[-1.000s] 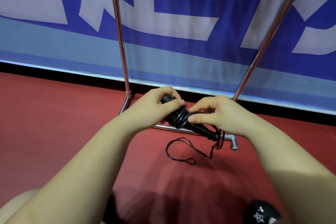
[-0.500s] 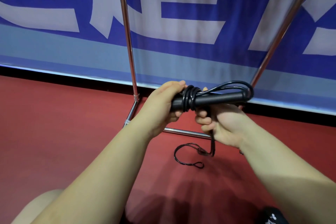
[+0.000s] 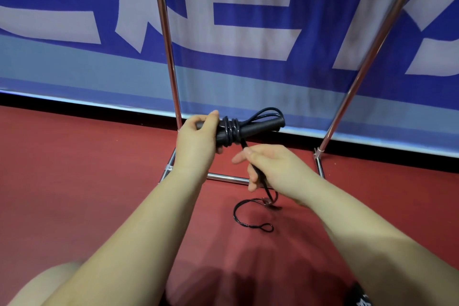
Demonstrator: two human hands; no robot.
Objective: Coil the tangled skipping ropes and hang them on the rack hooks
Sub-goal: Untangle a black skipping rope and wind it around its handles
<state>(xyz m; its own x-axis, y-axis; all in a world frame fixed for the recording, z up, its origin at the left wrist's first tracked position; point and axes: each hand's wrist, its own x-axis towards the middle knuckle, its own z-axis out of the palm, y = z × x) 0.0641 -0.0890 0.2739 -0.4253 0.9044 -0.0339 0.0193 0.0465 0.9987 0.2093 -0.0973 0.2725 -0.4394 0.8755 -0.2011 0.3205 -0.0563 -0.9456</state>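
My left hand grips the left end of the black skipping-rope handles, held level in front of the rack. Several turns of black rope wrap around the handles beside my fingers, and a loop arches over the right end. My right hand sits below the handles and pinches the loose rope running down from the wraps. The free tail curls on the red floor under that hand, ending in a small loop. The rack's hooks are out of view.
The chrome rack stands behind my hands: a left upright, a slanted right upright and a base bar on the red floor. A blue and white banner covers the wall behind. My knee shows at bottom left.
My right hand let go of the handles, dropped below them and now pinches the hanging rope. Left hand keeps the wrapped handles level, slightly higher than a second ago.
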